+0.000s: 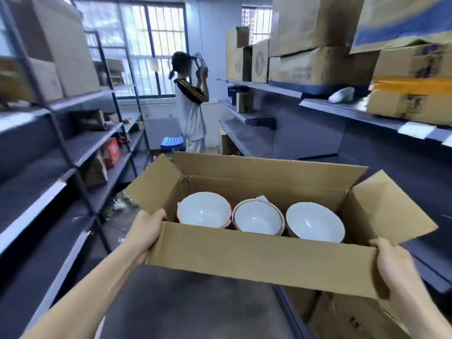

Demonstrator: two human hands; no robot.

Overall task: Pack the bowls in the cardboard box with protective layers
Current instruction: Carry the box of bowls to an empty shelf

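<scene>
I have the cardboard box (256, 260) in front of me, all 4 flaps standing open. My left hand (146, 231) is clamped on its 9 o'clock end with the thumb hooked over the top edge. My right hand (396, 267) grips the near corner at about 4 o'clock, thumb pressed on the front wall. The fingers of both are hidden behind the card. I cannot tell whether the bottom rests on anything.

Inside are 3 lots of bowls in a row, mouths up. An orange-rimmed bowl (204, 210) sits at 9 o'clock, a nested stack with dark-edged rims (258, 218) in the middle, and a plain white bowl (314, 222) at 3 o'clock. They stand just beside one another, perhaps touching. They look like glazed ceramic: smooth, glossy, round, hard. A corner of white paper (263, 198) peeks out at 12 o'clock behind the middle stack. No padding covers the tops.

I judge this load heavy for its size and brittle, with rims likely to chip if they knock together. The corrugated card is stiff in the walls but matte and dry, so it grips well. The flaps are floppy and no place to hold. I would carry the weight from underneath at both ends and keep it level.
</scene>
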